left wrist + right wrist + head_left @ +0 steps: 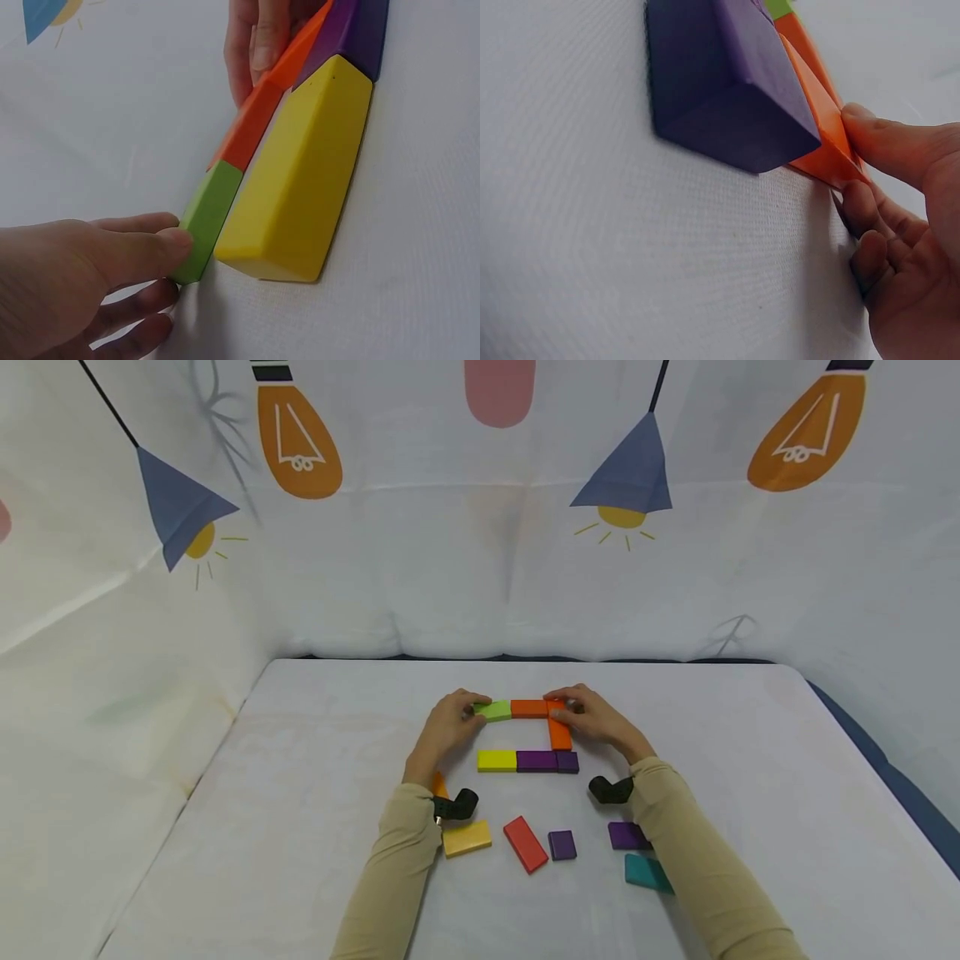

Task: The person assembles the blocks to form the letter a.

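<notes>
head view: the left hand [448, 725] narrowly pinches the green block [497, 711], the right hand [600, 717] the end orange block [560, 737]; uneven pushing could buckle their row [528, 709].

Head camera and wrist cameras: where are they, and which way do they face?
Head: on the head, looking forward and down at the table; left hand, right hand, sleeves show.
Left wrist: on that wrist, facing the yellow block; left hand and right fingers show.
Right wrist: on that wrist, facing a purple block and orange blocks; right hand shows.
Both wrist views share the green block.
</notes>
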`<state>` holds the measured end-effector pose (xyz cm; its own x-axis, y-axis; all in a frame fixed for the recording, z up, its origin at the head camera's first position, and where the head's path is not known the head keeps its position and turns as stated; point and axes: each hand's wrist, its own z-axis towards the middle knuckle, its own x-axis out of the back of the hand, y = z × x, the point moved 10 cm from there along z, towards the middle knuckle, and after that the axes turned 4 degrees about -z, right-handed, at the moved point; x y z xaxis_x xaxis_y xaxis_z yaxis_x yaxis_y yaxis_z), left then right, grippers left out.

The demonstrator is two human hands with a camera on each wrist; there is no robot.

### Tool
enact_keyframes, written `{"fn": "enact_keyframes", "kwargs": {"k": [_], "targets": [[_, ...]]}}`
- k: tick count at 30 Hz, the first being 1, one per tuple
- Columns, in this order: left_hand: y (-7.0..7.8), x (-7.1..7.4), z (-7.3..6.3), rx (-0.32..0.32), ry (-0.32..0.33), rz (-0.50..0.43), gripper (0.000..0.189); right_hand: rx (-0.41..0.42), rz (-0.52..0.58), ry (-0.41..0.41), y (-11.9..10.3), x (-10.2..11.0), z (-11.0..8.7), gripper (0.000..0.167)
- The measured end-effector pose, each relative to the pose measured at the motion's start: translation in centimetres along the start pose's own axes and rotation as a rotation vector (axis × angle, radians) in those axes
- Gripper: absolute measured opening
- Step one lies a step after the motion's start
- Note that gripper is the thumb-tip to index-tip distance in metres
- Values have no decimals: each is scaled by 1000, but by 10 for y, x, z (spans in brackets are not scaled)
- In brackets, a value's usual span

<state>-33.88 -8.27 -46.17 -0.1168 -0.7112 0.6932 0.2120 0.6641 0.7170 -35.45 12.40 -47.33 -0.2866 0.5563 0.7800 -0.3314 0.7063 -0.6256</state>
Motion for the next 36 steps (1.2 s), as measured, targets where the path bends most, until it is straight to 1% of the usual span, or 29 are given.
{"fn": "enact_keyframes", "kwargs": {"k": [7,12,16,19,24,31,36], "targets": [[2,1,0,-13,2,-2,31,-32,11,-9,1,0,-1,37],[5,2,-1,-31,8,-2,30,-16,17,-4,-1,0,-1,36],[4,2,-2,-26,5,-1,30,-8,11,-7,-1,-1,-1,36],[3,3,-2,-24,10,0,30,-27,11,-13,1,-2,0,36],[3,2,-2,-39,12,1,30,-55,3,-36,3,-3,2,36],[3,2,-2,-42,10,-16,30,-69,-27,-81,4,-4,4,36],[3,3,-2,-52,6,-28,30,-93,-19,-87,4,-5,6,38]]}}
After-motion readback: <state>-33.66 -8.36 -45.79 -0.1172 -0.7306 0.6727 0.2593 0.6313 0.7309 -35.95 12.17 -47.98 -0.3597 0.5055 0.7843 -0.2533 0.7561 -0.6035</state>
